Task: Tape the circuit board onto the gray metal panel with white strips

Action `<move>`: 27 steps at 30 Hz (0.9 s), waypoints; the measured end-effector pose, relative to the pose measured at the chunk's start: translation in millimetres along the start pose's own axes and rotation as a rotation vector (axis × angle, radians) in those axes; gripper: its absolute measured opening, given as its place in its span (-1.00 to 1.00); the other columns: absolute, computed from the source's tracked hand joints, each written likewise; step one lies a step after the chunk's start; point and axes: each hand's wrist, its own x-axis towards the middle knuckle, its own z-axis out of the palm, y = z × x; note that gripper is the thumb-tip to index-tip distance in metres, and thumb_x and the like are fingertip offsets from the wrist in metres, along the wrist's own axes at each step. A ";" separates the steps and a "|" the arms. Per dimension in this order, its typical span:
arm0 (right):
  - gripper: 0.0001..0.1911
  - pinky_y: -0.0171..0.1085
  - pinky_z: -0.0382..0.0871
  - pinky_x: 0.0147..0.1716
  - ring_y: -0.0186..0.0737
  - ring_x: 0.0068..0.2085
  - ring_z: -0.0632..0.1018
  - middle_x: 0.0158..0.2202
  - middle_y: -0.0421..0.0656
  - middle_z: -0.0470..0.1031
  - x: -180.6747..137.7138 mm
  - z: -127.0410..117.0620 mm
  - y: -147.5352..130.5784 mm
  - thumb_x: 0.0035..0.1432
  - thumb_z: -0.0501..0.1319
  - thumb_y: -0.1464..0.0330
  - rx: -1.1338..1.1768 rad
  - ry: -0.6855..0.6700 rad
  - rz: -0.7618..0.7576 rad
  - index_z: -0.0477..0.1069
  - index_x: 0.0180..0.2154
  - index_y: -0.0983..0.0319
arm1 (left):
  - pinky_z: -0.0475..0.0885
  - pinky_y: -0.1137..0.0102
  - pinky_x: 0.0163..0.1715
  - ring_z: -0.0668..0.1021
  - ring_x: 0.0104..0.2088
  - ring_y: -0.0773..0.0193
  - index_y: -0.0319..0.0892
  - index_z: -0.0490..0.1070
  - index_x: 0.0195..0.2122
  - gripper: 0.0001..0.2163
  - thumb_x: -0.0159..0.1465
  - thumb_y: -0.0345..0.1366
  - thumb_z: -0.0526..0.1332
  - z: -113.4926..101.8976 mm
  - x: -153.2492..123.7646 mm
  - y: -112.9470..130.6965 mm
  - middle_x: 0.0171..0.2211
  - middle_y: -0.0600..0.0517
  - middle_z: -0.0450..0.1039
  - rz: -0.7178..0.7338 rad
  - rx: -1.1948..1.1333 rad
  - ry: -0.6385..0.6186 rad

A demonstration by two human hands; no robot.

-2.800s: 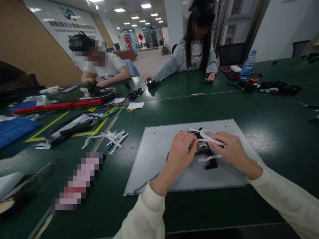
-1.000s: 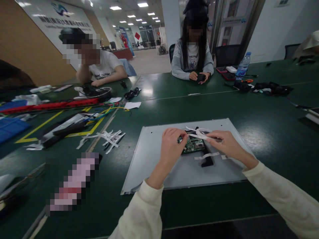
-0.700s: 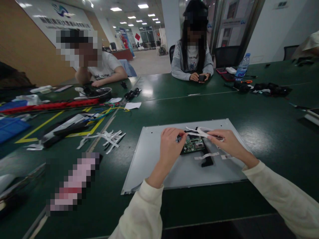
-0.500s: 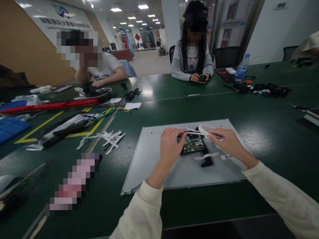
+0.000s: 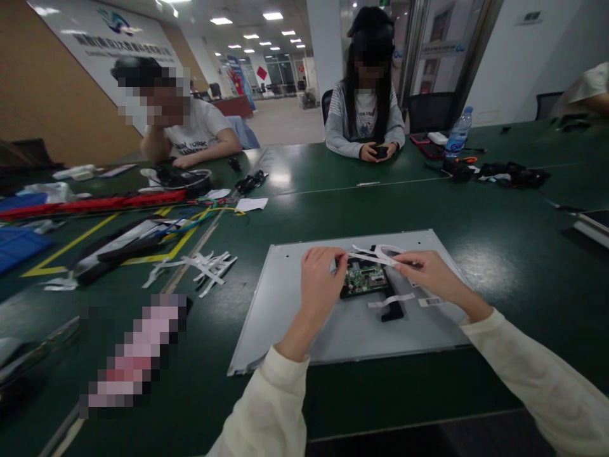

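Observation:
A roll of white tape (image 5: 384, 262) is pinched in my right hand (image 5: 432, 274), its ring tilted above the far part of a circuit board. My left hand (image 5: 318, 279) pinches the free end of the tape, so a short strip spans the gap between both hands. Below lies a flat grey panel (image 5: 285, 317) carrying the green circuit board (image 5: 364, 279) and a black bracket (image 5: 392, 312). Across the bracket runs a separate white strip (image 5: 391, 300). My left fingers partly cover the board's left edge.
Loose white strips (image 5: 209, 268) lie left of the panel, near a pixelated pink phone-shaped item (image 5: 137, 352). Farther left are cables and a blue tray (image 5: 21, 244). Two people sit across the green table (image 5: 314, 209). A water bottle (image 5: 458, 134) stands at the back right.
My hands have drawn slightly apart, and the tape strip between them shows a little longer. The view has shifted slightly.

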 end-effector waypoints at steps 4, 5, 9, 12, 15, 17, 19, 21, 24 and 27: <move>-0.73 -0.32 0.40 -0.47 -0.22 -0.32 0.57 -0.25 -0.12 0.59 0.5 -1.9 0.3 0.20 0.13 0.27 0.018 0.013 -0.037 0.54 -0.16 0.20 | 0.32 0.17 -0.08 0.50 -0.30 0.20 -0.15 0.41 -0.38 -0.91 0.26 -0.38 0.15 -0.6 -0.3 1.6 -0.40 0.05 0.51 0.018 -0.002 0.012; -0.72 -0.32 0.40 -0.47 -0.21 -0.29 0.57 -0.22 -0.12 0.59 0.5 -2.3 -0.7 0.20 0.13 0.27 0.020 0.013 -0.047 0.54 -0.14 0.19 | 0.32 0.17 -0.07 0.50 -0.30 0.21 -0.15 0.40 -0.39 -0.91 0.26 -0.38 0.15 -1.1 -0.1 2.4 -0.40 0.05 0.51 0.028 -0.002 0.020; -0.71 -0.29 0.44 -0.37 -0.19 -0.19 0.57 -0.13 -0.11 0.57 0.2 -2.2 -3.9 0.21 0.12 0.27 -0.009 0.060 -0.075 0.51 -0.09 0.16 | 0.29 0.15 0.01 0.50 -0.30 0.24 -0.14 0.38 -0.38 -0.90 0.27 -0.40 0.12 -4.8 0.6 6.2 -0.39 0.07 0.50 0.082 0.021 0.063; -0.71 -0.23 0.45 -0.29 -0.17 -0.19 0.57 -0.15 -0.10 0.58 0.4 -0.1 -1.0 0.20 0.15 0.25 -0.049 0.158 -0.063 0.51 -0.09 0.18 | 0.25 0.14 0.07 0.50 -0.27 0.25 -0.13 0.37 -0.36 -0.91 0.27 -0.40 0.11 -7.8 -0.6 8.1 -0.38 0.06 0.49 0.160 0.087 0.077; -0.70 -0.18 0.44 -0.25 -0.14 -0.20 0.57 -0.17 -0.09 0.58 1.2 1.6 5.2 0.18 0.17 0.23 -0.079 0.279 -0.078 0.52 -0.11 0.19 | 0.23 0.11 0.10 0.51 -0.25 0.25 -0.12 0.37 -0.34 -0.92 0.27 -0.40 0.12 -9.8 -2.8 8.8 -0.36 0.06 0.49 0.273 0.144 0.083; -0.70 -0.14 0.43 -0.21 -0.14 -0.21 0.57 -0.19 -0.10 0.58 1.6 1.9 8.3 0.18 0.17 0.23 -0.109 0.343 -0.111 0.52 -0.11 0.19 | 0.21 0.09 0.11 0.52 -0.24 0.24 -0.11 0.38 -0.32 -0.91 0.27 -0.40 0.12 -10.9 -4.0 8.4 -0.36 0.06 0.50 0.342 0.174 0.087; -0.72 -0.08 0.39 -0.12 -0.14 -0.23 0.57 -0.22 -0.12 0.59 1.9 1.5 9.5 0.18 0.17 0.23 -0.162 0.402 -0.153 0.52 -0.12 0.18 | 0.20 0.08 0.13 0.53 -0.23 0.24 -0.09 0.39 -0.30 -0.90 0.26 -0.41 0.12 -11.9 -4.6 7.5 -0.36 0.06 0.50 0.397 0.199 0.097; -0.74 -0.02 0.33 -0.03 -0.15 -0.24 0.58 -0.24 -0.15 0.60 1.7 0.8 9.2 0.18 0.18 0.24 -0.227 0.450 -0.195 0.52 -0.14 0.16 | 0.19 0.08 0.14 0.53 -0.22 0.25 -0.09 0.39 -0.28 -0.90 0.25 -0.42 0.13 -12.8 -4.5 6.3 -0.36 0.07 0.51 0.438 0.214 0.115; -0.75 -0.01 0.31 -0.02 -0.15 -0.25 0.58 -0.25 -0.15 0.60 0.7 -0.2 8.3 0.18 0.18 0.23 -0.302 0.487 -0.225 0.51 -0.15 0.16 | 0.20 0.09 0.13 0.53 -0.23 0.26 -0.08 0.39 -0.28 -0.89 0.25 -0.43 0.14 -13.4 -3.6 4.9 -0.37 0.07 0.51 0.471 0.213 0.127; -0.71 -0.10 0.37 -0.17 -0.14 -0.27 0.56 -0.23 -0.09 0.58 -0.3 -0.2 9.6 0.19 0.17 0.20 -0.328 0.475 -0.180 0.51 -0.15 0.21 | 0.20 0.10 0.12 0.53 -0.25 0.26 -0.09 0.38 -0.31 -0.90 0.26 -0.42 0.13 -12.8 -2.2 4.1 -0.37 0.07 0.50 0.433 0.212 0.116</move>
